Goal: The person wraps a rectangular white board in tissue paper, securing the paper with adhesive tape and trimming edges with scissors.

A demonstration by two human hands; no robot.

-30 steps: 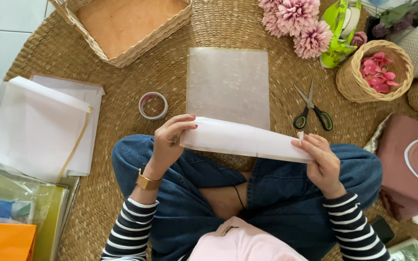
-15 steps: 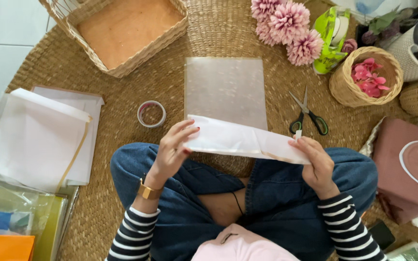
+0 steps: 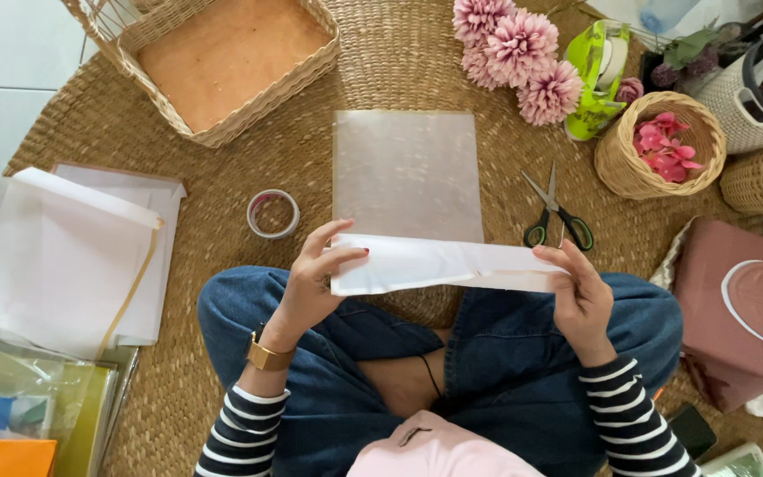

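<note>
Folded white paper strip (image 3: pixel 443 265) has dropped slightly toward the lap, left hand (image 3: pixel 315 278) and right hand (image 3: pixel 580 291) pinching its ends over the translucent sheet (image 3: pixel 406 172) on the woven mat (image 3: pixel 399 62); keep edges aligned, crease evenly.

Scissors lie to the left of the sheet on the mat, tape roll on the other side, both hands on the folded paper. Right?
Not quite. In the head view the scissors lie right of the sheet and the tape roll left. Both the left hand and right hand do hold the folded paper.
</note>
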